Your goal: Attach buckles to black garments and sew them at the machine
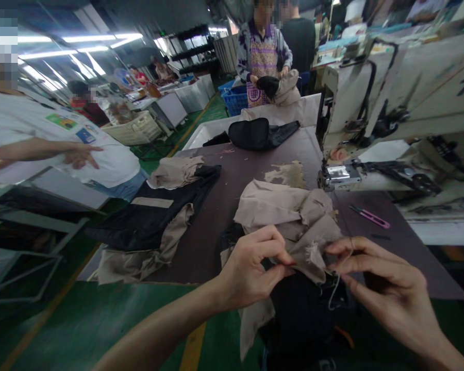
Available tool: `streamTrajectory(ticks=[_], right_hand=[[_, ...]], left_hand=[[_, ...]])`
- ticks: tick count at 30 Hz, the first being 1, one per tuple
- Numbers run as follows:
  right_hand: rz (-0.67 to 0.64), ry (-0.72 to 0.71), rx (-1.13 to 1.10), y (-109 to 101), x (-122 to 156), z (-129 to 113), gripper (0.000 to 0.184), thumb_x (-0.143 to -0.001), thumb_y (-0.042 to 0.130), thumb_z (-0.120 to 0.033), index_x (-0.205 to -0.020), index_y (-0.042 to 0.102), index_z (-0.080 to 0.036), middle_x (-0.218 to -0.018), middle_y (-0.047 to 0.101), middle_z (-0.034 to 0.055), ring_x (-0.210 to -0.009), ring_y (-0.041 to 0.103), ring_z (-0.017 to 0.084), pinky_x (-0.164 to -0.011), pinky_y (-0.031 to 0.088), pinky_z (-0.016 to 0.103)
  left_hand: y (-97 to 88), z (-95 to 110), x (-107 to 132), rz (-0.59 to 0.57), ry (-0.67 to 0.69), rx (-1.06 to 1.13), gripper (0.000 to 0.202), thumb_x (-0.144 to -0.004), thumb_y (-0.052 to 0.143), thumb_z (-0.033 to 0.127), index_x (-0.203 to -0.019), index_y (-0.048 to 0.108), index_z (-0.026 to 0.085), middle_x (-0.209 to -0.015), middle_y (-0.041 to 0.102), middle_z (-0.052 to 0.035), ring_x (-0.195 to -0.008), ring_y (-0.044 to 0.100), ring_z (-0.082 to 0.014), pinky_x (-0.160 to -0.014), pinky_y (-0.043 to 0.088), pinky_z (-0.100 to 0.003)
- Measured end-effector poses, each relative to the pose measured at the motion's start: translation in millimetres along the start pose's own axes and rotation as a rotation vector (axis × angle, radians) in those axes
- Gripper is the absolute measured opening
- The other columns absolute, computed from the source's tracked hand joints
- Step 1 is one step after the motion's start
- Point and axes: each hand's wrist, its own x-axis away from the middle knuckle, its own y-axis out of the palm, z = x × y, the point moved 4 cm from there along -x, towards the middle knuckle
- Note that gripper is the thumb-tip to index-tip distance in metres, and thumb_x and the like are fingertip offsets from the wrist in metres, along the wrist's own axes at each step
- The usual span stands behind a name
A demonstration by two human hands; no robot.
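A beige and black fabric piece lies over the table's near edge and hangs down toward me. My left hand pinches its beige cloth edge between thumb and fingers. At the frayed right end of the same cloth, my right hand is closed, fingertips together on the edge. A pale loose thread dangles just below those fingertips. Pink-handled thread snips lie on the table beyond my right hand.
An industrial sewing machine stands at the right of the brown table. Another black and beige piece lies left, a black piece at the far end. One person handles cloth opposite; another stands left.
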Motion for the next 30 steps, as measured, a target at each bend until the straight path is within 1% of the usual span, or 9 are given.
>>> streamTrajectory(ticks=[3,5,8,11,14,18,22,27,30], right_hand=[[0.037,0.017,-0.039,4,1,-3,0.018,-0.084,0.067,-0.01,-0.086,0.07,-0.027,-0.093,0.073,0.0017,-0.085,0.07,0.016,-0.074,0.055,0.02],[0.032,-0.003,-0.059,6,1,-6,0.022,-0.085,0.066,-0.008,-0.09,0.07,-0.028,-0.084,0.072,-0.0003,-0.08,0.07,0.014,-0.069,0.054,0.018],[-0.083,-0.018,-0.075,6,0,-8,0.026,-0.089,0.058,-0.008,-0.098,0.071,-0.03,-0.087,0.07,0.0007,-0.081,0.068,0.014,-0.069,0.052,0.02],[-0.267,0.048,-0.149,1,2,-3,0.026,-0.095,0.052,-0.019,-0.113,0.068,-0.03,-0.103,0.067,0.0049,-0.095,0.065,0.019,-0.075,0.052,0.027],[-0.341,0.114,-0.222,-6,4,-1,0.031,-0.09,0.062,-0.029,-0.121,0.063,-0.028,-0.115,0.062,0.0076,-0.109,0.059,0.026,-0.087,0.05,0.033],[-0.312,0.147,-0.216,-4,1,-2,0.028,-0.084,0.072,-0.021,-0.11,0.069,-0.029,-0.104,0.065,0.0037,-0.098,0.062,0.021,-0.084,0.049,0.028],[-0.22,0.098,-0.242,1,-1,0,0.02,-0.09,0.065,-0.019,-0.107,0.069,-0.028,-0.099,0.065,0.0035,-0.092,0.062,0.017,-0.078,0.049,0.026],[-0.139,0.17,-0.273,10,6,5,0.028,-0.083,0.073,-0.019,-0.108,0.064,-0.028,-0.106,0.062,0.004,-0.102,0.058,0.02,-0.08,0.048,0.027],[-0.117,0.21,-0.283,15,5,6,0.017,-0.083,0.074,-0.019,-0.096,0.067,-0.026,-0.094,0.063,0.0027,-0.091,0.059,0.018,-0.076,0.047,0.027]], left_hand=[[1.6,11,-1,-0.126,0.081,0.047,0.015,-0.078,0.065,0.008,-0.092,0.066,0.014,-0.101,0.063,-0.0089,-0.095,0.06,-0.0168,-0.085,0.05,-0.03],[4.0,20,-2,-0.19,0.163,0.094,0.023,-0.079,0.065,0.008,-0.102,0.064,0.013,-0.101,0.066,-0.01,-0.099,0.06,-0.0184,-0.089,0.049,-0.033],[6.5,26,-3,-0.123,0.22,0.07,0.017,-0.08,0.061,0.004,-0.094,0.064,0.013,-0.089,0.068,-0.0079,-0.086,0.062,-0.0162,-0.081,0.05,-0.031],[10.7,24,-2,-0.085,0.178,0.052,0.013,-0.08,0.06,0.003,-0.089,0.065,0.012,-0.084,0.067,-0.0064,-0.082,0.061,-0.0143,-0.075,0.049,-0.026],[12.0,20,-2,-0.084,0.145,0.068,0.013,-0.082,0.062,0.006,-0.094,0.065,0.012,-0.088,0.067,-0.0068,-0.085,0.062,-0.0135,-0.076,0.049,-0.024],[10.4,15,-5,-0.125,0.109,0.12,0.01,-0.085,0.064,0.015,-0.095,0.064,0.013,-0.089,0.065,-0.0063,-0.083,0.061,-0.0128,-0.074,0.048,-0.023],[14.3,12,-7,-0.2,0.044,0.128,0.032,-0.077,0.076,0.034,-0.097,0.062,0.013,-0.088,0.062,-0.0051,-0.081,0.057,-0.0141,-0.072,0.044,-0.024],[21.9,7,-5,-0.121,-0.064,0.175,0.02,-0.086,0.066,0.029,-0.078,0.056,0.013,-0.075,0.054,-0.0005,-0.071,0.05,-0.0104,-0.065,0.038,-0.024],[25.0,4,-7,-0.191,-0.18,0.22,0.023,-0.088,0.063,0.031,-0.075,0.055,0.014,-0.071,0.051,0.0009,-0.068,0.048,-0.0099,-0.063,0.038,-0.023]])
